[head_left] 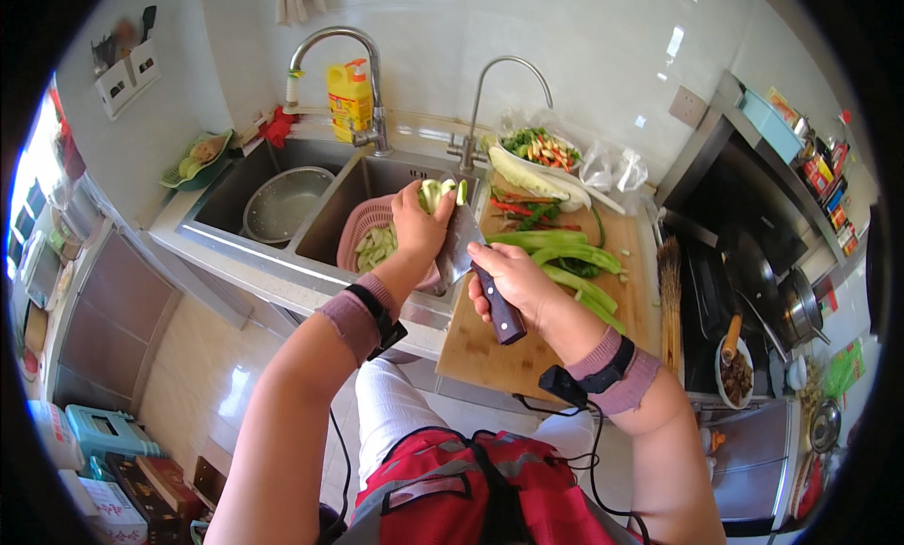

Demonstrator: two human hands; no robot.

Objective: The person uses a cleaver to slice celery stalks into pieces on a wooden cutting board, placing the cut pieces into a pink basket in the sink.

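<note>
My right hand (519, 280) grips the dark riveted handle of a cleaver (455, 245), its broad blade tilted across the sink's right edge. My left hand (421, 224) holds cut pale-green vegetable pieces (438, 193) against the upper part of the blade. Below it, in the right sink basin, sits a pink plastic colander (360, 224) with sliced pale-green vegetable (376, 248) inside. Long green vegetable strips (579, 255) lie on the wooden cutting board (494, 354) to the right, near red and green chillies (526, 210) and a pale leafy vegetable (530, 174).
A metal bowl (286, 206) rests in the left basin. Two curved faucets, a tall one (378, 86) and a slim one (480, 86), rise behind the sink. A bowl of chopped vegetables (544, 150) stands behind the board. A straw brush (669, 298) lies beside the stove (706, 291).
</note>
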